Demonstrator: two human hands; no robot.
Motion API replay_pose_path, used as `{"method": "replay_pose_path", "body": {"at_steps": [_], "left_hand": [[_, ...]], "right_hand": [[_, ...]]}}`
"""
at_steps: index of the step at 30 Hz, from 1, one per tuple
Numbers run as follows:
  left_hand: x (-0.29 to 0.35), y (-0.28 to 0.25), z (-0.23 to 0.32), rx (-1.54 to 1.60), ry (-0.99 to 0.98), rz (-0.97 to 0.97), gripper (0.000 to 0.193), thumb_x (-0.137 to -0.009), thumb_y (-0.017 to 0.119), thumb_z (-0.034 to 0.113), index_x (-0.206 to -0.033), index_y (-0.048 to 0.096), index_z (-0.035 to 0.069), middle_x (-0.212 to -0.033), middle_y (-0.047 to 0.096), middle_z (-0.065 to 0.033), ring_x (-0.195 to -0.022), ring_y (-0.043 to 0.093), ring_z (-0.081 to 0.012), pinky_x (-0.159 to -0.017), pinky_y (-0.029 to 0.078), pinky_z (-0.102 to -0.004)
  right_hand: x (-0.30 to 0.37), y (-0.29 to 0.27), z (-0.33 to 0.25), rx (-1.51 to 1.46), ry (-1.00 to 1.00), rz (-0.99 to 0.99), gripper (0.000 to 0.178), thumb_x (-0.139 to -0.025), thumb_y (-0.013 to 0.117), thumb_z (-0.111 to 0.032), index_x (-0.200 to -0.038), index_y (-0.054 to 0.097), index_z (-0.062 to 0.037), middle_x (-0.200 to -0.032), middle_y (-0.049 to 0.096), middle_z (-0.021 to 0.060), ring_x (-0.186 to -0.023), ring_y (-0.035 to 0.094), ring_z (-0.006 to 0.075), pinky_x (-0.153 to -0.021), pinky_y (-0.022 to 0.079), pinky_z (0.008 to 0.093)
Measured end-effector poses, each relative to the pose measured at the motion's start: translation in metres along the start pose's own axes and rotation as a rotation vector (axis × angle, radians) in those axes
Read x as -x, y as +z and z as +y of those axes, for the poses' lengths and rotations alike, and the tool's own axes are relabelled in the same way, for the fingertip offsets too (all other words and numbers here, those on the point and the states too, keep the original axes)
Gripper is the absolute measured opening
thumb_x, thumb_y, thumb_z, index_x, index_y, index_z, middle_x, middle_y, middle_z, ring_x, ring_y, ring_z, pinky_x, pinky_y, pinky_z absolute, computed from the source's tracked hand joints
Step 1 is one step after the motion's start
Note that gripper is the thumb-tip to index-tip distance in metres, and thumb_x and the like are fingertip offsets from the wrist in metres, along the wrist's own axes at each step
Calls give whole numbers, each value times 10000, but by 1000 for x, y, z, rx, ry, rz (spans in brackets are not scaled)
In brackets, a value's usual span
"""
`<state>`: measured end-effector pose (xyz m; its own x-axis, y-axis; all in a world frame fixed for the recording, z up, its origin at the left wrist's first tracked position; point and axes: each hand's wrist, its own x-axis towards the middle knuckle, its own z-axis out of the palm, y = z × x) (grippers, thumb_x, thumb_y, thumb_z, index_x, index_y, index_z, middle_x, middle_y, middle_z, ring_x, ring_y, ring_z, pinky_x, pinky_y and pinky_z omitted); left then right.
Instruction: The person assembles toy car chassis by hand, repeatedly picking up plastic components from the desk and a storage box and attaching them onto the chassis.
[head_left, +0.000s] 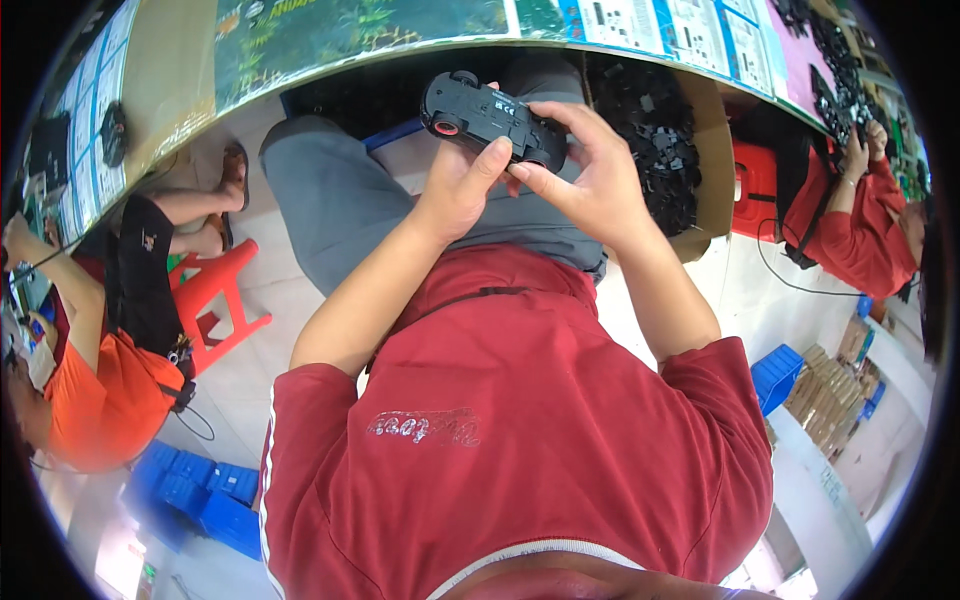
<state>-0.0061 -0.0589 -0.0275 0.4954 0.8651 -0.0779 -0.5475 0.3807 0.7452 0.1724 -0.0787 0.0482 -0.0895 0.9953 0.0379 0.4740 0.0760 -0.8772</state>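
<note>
A black toy car (pixel 495 118) is held over my lap, just below the table's edge, with its flat underside turned up. One wheel with a red rim shows at its near left corner. My left hand (pixel 462 185) grips the near side, thumb pressed on the underside, with the other fingers mostly hidden beneath. At the car's right end, my right hand (pixel 597 172) closes round it, thumb on the near edge and forefinger across the far corner.
A cardboard box (pixel 712 150) full of black plastic parts (pixel 655 150) stands right of my legs. The table (pixel 360 40) curves across the front. Co-workers sit at both sides, near a red stool (pixel 215 300) and a red container (pixel 755 188). Blue bins (pixel 195 485) lie behind left.
</note>
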Motion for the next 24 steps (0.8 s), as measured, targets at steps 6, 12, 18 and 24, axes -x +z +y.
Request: {"method": "replay_pose_path", "body": {"at_steps": [6, 12, 18, 24], "left_hand": [[32, -24, 25, -86, 74, 24, 809, -976, 690, 342, -1567, 227, 40, -1334, 527, -111, -1082, 602, -181, -788, 538, -323], [46, -35, 24, -222, 220, 99, 925, -909, 760, 405, -1571, 229, 35, -1366, 511, -104, -1200, 565, -190, -960, 518, -319], [51, -35, 29, -211, 162, 114, 1044, -857, 781, 533, -1587, 206, 57, -1361, 514, -82, -1161, 583, -164, -886, 552, -276], [44, -36, 30, -234, 194, 92, 969, -908, 754, 456, -1583, 195, 41, -1360, 513, -87, -1141, 586, -158, -889, 560, -288]], "right_hand": [[-10, 14, -23, 227, -296, -98, 531, -768, 861, -228, -1215, 669, -13, -1190, 673, 178, -1083, 664, 346, -937, 532, 391], [-13, 30, -29, 201, -338, -164, 533, -773, 856, -224, -1225, 664, -16, -1193, 674, 176, -1095, 656, 354, -945, 529, 408], [-13, 41, -28, 216, -371, -149, 554, -759, 859, -210, -1235, 653, -16, -1205, 664, 175, -1106, 635, 367, -949, 524, 430], [-7, 54, -22, 275, -376, -102, 605, -759, 857, -195, -1291, 620, -31, -1274, 622, 172, -1170, 600, 373, -982, 505, 440]]}}
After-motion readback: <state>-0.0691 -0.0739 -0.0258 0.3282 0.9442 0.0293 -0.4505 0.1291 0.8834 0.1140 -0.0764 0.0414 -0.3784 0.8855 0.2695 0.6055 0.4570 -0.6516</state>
